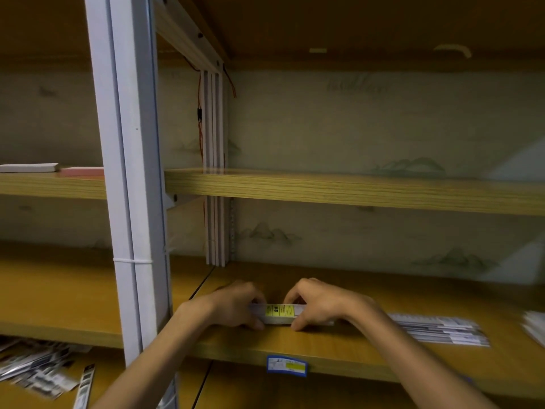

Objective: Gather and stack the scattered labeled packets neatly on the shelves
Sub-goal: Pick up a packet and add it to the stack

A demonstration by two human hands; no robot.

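Both hands at one small bundle of packets (pixel 281 313) on the shelf (pixel 295 343). The left hand (pixel 236 305) grips the bundle's left end and the right hand (pixel 315 302) grips its right end, fingers curled over the top and thumbs at the near side; the hands sit close together, with only the yellow label showing between them. The bundle stands on its long edge, touching the board, a little back from the front lip.

We judge the step to be squaring the bundle. To do it well, we press both ends inward evenly, tap the lower edge on the board so the packets line up, then lay the bundle flat without letting the inner packets slide.

Edges and room: the white post (pixel 129 202) stands left of the left hand, and a board seam runs back from near the left wrist. A blue tag (pixel 286 365) hangs on the front lip just below the hands. Right of the right hand lies a fanned pile (pixel 439 329) of packets, near but apart from the bundle; more packets (pixel 535 326) lie beyond it at the frame edge. Bare board opens behind the hands to the back wall, and the upper shelf (pixel 354 190) leaves ample height. Loose packets (pixel 38 370) lie scattered on the lower level, below and left of the left forearm. Motion blur hides the print.
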